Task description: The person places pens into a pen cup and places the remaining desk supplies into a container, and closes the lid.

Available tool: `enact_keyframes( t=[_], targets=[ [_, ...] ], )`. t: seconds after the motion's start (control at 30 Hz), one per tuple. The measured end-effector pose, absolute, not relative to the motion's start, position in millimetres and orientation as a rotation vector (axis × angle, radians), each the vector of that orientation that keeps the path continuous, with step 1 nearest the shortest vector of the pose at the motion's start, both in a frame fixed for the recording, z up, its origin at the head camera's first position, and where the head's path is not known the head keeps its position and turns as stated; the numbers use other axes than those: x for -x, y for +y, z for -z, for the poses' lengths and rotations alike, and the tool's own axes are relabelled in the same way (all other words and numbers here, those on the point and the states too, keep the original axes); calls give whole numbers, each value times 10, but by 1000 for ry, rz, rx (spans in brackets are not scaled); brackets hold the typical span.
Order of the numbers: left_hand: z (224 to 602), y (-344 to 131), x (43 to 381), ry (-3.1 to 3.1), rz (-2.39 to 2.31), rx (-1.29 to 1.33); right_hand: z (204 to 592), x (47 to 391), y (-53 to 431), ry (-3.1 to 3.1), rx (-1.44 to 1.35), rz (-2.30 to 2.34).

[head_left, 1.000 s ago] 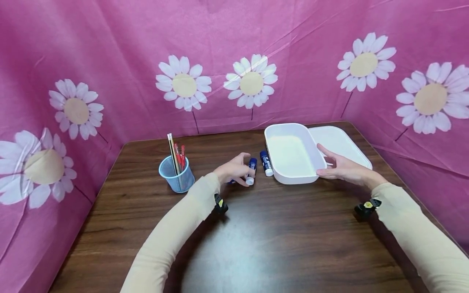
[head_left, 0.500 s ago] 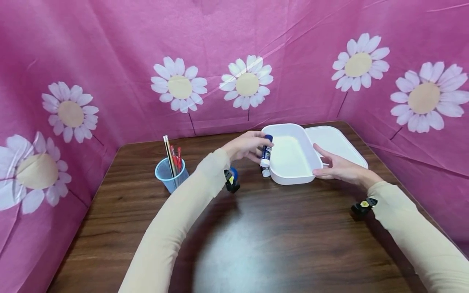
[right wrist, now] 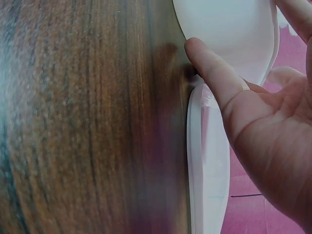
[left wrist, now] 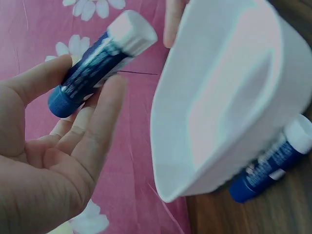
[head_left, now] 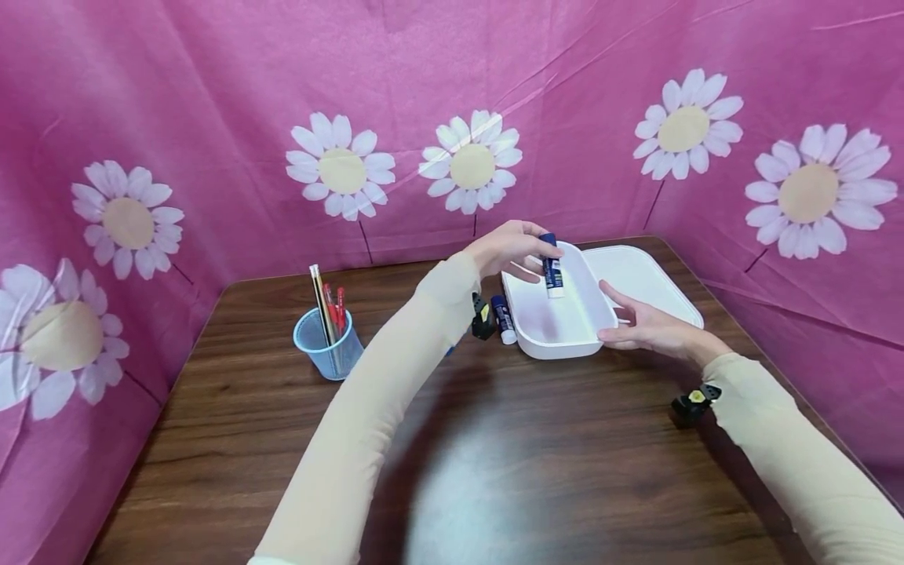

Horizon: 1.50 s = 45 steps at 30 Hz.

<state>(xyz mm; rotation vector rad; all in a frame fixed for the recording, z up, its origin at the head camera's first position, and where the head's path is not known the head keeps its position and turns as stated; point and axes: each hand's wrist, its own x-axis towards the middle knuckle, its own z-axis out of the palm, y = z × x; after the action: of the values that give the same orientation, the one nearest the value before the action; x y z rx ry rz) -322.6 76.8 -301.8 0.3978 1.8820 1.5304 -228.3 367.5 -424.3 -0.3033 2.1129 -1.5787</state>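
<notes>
My left hand point(head_left: 510, 247) pinches a blue glue stick point(head_left: 552, 271) with a white end between thumb and fingers. It holds the stick above the white plastic box point(head_left: 565, 344), whose inside shows bare. In the left wrist view that glue stick point(left wrist: 95, 68) slants, white end up. My right hand point(head_left: 653, 326) grips the box at its right side, thumb at the near corner and a finger at the rim. A second blue glue stick point(head_left: 504, 320) lies on the table along the box's left side. A small blue bit point(head_left: 450, 351) peeks out beside my left sleeve, mostly hidden.
A white lid point(head_left: 650, 275) lies flat right of the box, partly behind my right hand. At the left stands a light blue mesh cup point(head_left: 328, 345) with pencils and red pens. A pink flowered cloth point(head_left: 424, 71) hangs around the brown wooden table point(head_left: 565, 471).
My left hand has picked a glue stick up off the table and carried it right, over the box. My right hand has stayed at the box.
</notes>
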Motion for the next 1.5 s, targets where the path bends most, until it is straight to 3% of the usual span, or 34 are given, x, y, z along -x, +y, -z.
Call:
enact_keyframes(
  t=[0.63, 1.33, 1.5],
  targets=[
    [3371, 1380, 3601, 1835, -1560, -171, 4290, 2237, 3670, 2023, 265, 1656],
    [3862, 1521, 3690, 1708, -1393, -28, 4311, 2248, 3657, 2001, 271, 1701],
    [3805, 1537, 3582, 1761, -1363, 13, 4305, 2271, 3659, 2022, 265, 1684]
  ],
)
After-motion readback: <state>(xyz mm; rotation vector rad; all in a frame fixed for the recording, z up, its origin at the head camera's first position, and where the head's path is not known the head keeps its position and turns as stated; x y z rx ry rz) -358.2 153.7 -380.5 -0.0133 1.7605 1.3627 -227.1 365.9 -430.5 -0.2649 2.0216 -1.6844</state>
